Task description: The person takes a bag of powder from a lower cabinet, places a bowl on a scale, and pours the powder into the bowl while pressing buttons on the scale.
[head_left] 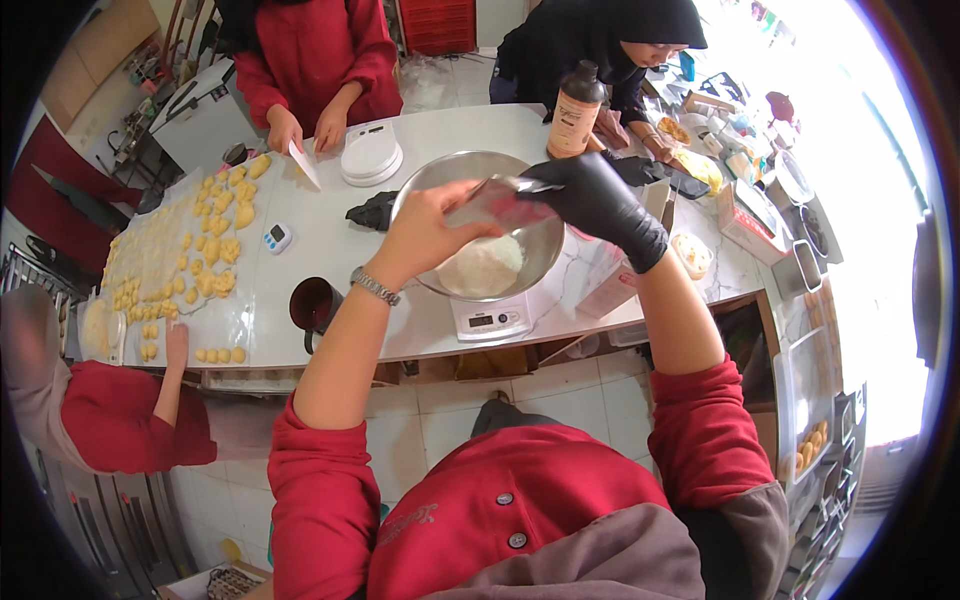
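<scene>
The left hand (430,228), bare and wearing a wristwatch (375,285), grips one end of a small packet (492,206). The right hand (600,205), in a black glove, grasps the packet's other end. The packet is suspended over a steel bowl (546,248); its contents cannot be made out with certainty, owing to blur and glare. White powder (482,270) lies in the bowl, which sits on a white digital scale (492,319). A dark mug (314,302) stands left of that scale. Further left are a timer (277,238) and portioned yellow dough (212,250). A brown bottle (577,112) stands upright beyond the right hand. Across the table, a co-worker in red holds a white sheet (304,166).
</scene>
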The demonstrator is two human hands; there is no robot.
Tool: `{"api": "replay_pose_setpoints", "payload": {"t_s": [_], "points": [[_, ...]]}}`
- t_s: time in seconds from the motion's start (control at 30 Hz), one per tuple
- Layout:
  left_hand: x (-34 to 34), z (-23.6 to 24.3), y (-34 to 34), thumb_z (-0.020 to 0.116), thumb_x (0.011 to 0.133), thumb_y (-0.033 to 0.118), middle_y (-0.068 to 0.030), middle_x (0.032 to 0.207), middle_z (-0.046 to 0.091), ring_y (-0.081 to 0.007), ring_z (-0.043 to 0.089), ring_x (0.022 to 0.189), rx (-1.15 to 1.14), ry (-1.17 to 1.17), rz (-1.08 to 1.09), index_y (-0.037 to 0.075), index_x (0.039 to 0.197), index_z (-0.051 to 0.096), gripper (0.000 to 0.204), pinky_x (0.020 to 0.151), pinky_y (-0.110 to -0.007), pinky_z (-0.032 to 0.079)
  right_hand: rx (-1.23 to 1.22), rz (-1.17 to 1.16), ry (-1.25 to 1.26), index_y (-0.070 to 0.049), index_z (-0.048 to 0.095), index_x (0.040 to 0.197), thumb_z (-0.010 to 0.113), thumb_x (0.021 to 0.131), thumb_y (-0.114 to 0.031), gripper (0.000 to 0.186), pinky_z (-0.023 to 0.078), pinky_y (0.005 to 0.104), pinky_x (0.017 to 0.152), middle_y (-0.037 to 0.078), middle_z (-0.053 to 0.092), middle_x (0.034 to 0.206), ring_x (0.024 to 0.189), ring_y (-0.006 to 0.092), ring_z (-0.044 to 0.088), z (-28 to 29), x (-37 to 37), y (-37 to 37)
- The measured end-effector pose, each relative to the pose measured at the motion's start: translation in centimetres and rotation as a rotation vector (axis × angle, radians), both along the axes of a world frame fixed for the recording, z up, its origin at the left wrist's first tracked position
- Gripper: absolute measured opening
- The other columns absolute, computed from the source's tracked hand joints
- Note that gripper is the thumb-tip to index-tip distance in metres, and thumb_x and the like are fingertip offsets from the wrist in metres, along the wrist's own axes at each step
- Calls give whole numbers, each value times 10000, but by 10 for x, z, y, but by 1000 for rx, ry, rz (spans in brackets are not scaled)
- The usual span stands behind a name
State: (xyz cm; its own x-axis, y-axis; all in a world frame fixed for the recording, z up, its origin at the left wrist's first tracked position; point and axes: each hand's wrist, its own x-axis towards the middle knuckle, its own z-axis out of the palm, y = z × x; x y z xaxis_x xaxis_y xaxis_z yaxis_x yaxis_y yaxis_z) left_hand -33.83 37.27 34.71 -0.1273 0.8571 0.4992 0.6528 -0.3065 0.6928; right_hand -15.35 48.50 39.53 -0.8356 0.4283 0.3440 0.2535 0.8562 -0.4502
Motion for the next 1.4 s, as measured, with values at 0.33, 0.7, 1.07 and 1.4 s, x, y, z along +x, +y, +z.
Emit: {"api": "replay_pose_setpoints", "payload": {"t_s": [0.33,0.7,1.07,1.4], "points": [[2,29,-2,685,773,94,71,605,529,-2,373,550,247,-421,31,-8,818,663,114,478,-180,290,-469,-55,528,-25,668,910,684,757,-158,204,464,222,688,42,678,839,728,62,584,-7,-14,-5],[-3,21,-8,705,757,110,80,611,544,-1,377,526,159,-433,57,6,819,675,125,476,-179,296,-576,65,541,-49,677,893,697,731,-157,196,474,271,656,91,668,809,672,139,606,-41,-36,-12],[-37,15,-11,669,761,95,-56,681,631,-65,526,576,-298,26,96,23,860,670,122,534,-240,416,-467,40,563,-22,653,942,684,742,-104,219,473,254,663,50,660,843,700,84,575,-59,-27,16],[-47,-8,-7,669,739,94,-123,703,635,-166,503,553,-361,184,53,56,874,666,140,592,-294,434,-453,-288,436,-5,653,939,673,775,-222,272,462,255,596,62,654,712,649,75,578,-27,9,4]]}}
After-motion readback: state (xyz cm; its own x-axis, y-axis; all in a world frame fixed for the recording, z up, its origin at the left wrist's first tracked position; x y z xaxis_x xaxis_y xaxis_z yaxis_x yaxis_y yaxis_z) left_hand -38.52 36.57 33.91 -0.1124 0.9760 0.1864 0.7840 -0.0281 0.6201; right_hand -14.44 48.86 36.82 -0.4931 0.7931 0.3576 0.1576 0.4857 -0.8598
